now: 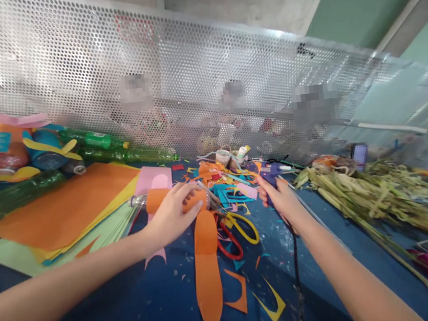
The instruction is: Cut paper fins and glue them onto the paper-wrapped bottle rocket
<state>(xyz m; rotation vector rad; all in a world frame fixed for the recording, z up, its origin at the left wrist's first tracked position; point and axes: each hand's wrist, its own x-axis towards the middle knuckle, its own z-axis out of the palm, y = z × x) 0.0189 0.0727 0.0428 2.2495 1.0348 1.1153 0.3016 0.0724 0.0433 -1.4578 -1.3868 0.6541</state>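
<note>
Both hands engaged: left over wrapped bottle, right closed on glue gun.

Left arm enters at the lower left edge of the frame and reaches up and inward to the centre. Left hand (173, 209) lies back upward across a clear plastic bottle wrapped in orange paper (157, 201); the bottle is on its side. Fingers curve over the wrap, thumb set apart from them; firmness of grip cannot be told.

Right arm enters at the lower right edge and slants up and inward. Right hand (280, 199) is right of centre, fingers wrapped round the handle of a purple glue gun (269, 170). A dark cord (296, 259) runs down from it towards the bottom edge.

Between the hands: scissors with red and yellow handles (243, 228). Below the bottle, at lower centre: a long rounded orange paper strip (208, 279). Paper scraps (240, 292) lie about on the blue table (146, 312). Left of frame: stacked coloured sheets (68, 208), with green bottles (124, 154) above. Right of frame: corn husks (357, 193).
</note>
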